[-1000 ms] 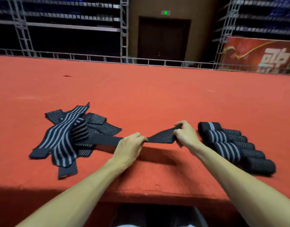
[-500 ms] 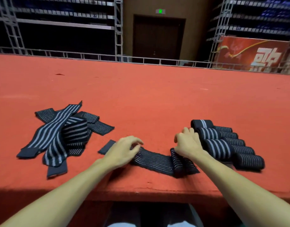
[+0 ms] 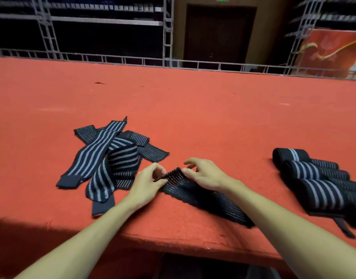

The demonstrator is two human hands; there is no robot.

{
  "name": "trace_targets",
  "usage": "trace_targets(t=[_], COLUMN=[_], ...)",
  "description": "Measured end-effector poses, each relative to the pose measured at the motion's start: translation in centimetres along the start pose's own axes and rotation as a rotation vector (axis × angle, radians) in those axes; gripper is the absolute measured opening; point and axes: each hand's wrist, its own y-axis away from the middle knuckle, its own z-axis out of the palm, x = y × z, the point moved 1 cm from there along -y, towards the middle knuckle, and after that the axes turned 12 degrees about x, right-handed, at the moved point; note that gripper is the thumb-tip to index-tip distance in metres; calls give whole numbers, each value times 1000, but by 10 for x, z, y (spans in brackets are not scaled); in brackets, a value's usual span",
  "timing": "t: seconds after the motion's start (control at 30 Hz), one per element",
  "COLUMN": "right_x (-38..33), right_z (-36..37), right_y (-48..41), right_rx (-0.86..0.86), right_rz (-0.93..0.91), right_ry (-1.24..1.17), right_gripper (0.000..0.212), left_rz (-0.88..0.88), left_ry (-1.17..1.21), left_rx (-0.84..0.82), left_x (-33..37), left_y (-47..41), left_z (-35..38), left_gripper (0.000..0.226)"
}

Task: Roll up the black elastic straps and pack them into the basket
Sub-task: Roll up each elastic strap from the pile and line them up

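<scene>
A black elastic strap (image 3: pixel 205 200) lies flat on the red carpeted platform (image 3: pixel 193 109), running from the middle toward the front right edge. My left hand (image 3: pixel 148 183) and my right hand (image 3: pixel 205 174) both pinch its far end, which is lifted and curling upward. A loose pile of unrolled striped straps (image 3: pixel 106 160) lies just left of my left hand. Several rolled straps (image 3: pixel 313 178) sit in a row at the right. No basket is in view.
The platform's front edge (image 3: pixel 173 241) runs just below my forearms, with a dark gap beneath. A metal railing (image 3: pixel 173 63) and scaffolding line the far side. A dark door (image 3: pixel 219 35) and a red banner (image 3: pixel 334 53) stand behind.
The strap was stretched between both hands, then laid flat on the carpet. My right hand moved left from the strap's right end, and both hands now pinch its left end.
</scene>
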Motion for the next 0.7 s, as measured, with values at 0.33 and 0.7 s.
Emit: trace_targets(t=[0.33,0.7], right_x=[-24,-25], right_z=[-110,-221], right_y=[21,82], right_rx=[323,764], right_rz=[-151,84], right_ry=[-294,-902], right_gripper=[4,7], left_rz=[6,-100], left_ry=[521,668], left_rx=[107,-393], left_x=[113,212], left_y=[-15,22], left_z=[-20,16], left_gripper=[33,26])
